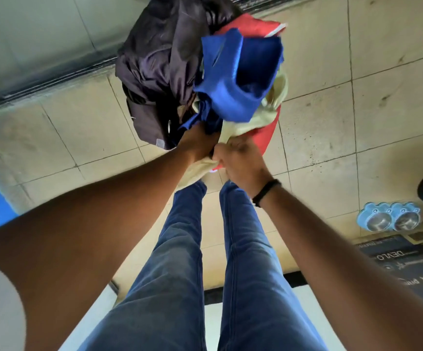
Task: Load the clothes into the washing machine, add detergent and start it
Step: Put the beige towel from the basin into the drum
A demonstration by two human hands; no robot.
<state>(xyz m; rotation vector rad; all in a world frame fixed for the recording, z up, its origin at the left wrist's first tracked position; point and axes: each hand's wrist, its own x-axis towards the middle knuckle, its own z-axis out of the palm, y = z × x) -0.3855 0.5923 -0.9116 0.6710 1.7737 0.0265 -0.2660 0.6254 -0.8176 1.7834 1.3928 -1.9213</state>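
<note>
Hands' [200,143] grip under clothes [200,72]

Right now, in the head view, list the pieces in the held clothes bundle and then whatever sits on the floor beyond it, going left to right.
dark brown garment → blue garment → red cloth → blue double pet bowl on the tiled floor. The pale yellow cloth overlaps the others, so it is left out.

A beige tiled floor [319,117] fills the view, with a blue twin-bowl pet feeder [389,217] at the right, a dark printed mat [408,264] just beside it, and a black wristband [266,192].
</note>
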